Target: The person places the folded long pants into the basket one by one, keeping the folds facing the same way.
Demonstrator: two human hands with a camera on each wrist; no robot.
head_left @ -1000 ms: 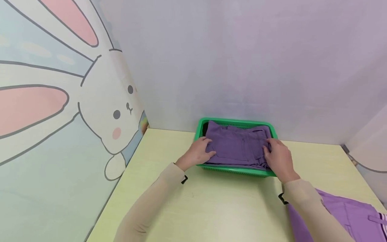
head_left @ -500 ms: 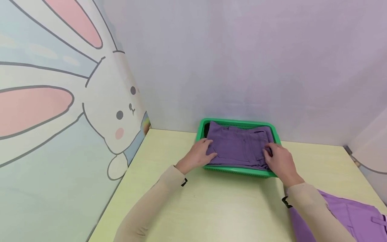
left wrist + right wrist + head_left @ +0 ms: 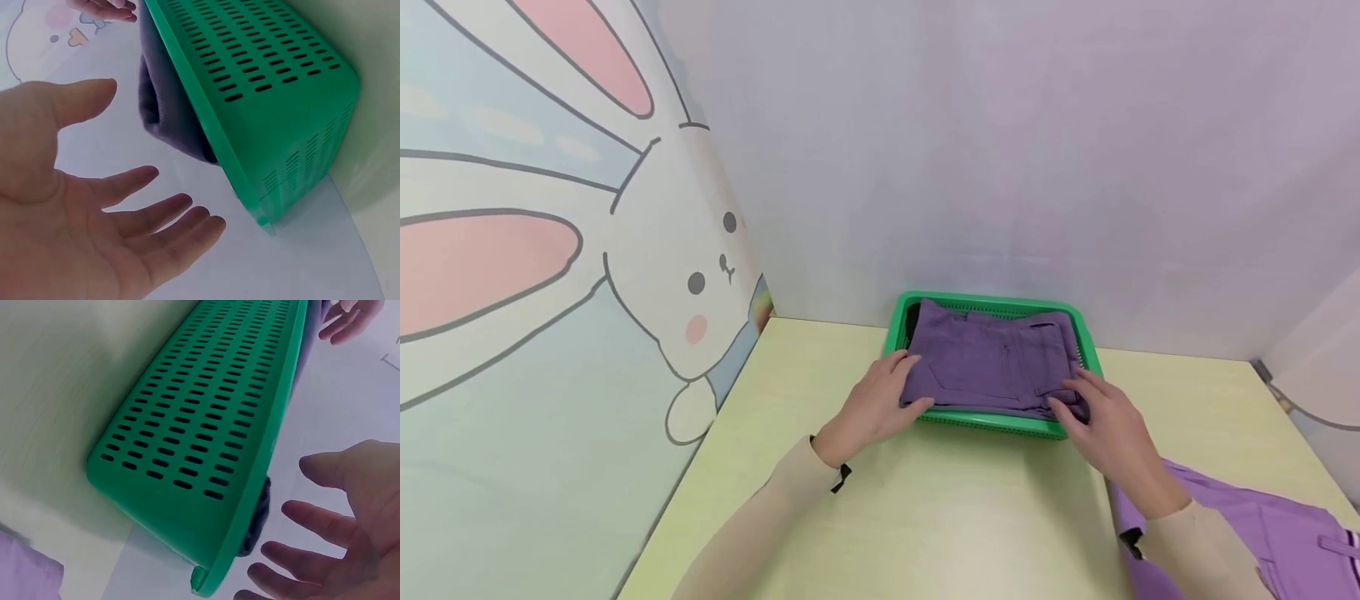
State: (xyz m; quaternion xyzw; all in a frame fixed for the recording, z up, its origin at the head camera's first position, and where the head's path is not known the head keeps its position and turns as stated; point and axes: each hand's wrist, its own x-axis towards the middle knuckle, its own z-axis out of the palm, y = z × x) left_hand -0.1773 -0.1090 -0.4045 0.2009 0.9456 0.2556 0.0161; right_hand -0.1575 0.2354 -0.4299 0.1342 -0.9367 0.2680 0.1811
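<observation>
Dark purple folded trousers fill a green slotted plastic basket against the back wall. At the basket's left end is my left hand; the left wrist view shows its fingers spread and apart from the folded cloth, which bulges above the rim. My right hand hovers over the right front corner. In the right wrist view its fingers are relaxed and spaced, with a gap to the basket. Neither hand holds anything.
A lighter purple garment with a belt loop lies at the table's front right, partly under the right forearm. The pale yellow table meets a curtain-like wall behind and a rabbit-painted wall on the left.
Both hands have drawn back slightly toward the front of the basket, and the right hand's fingers have come away from the trousers' edge. The basket and trousers stay almost unchanged.
</observation>
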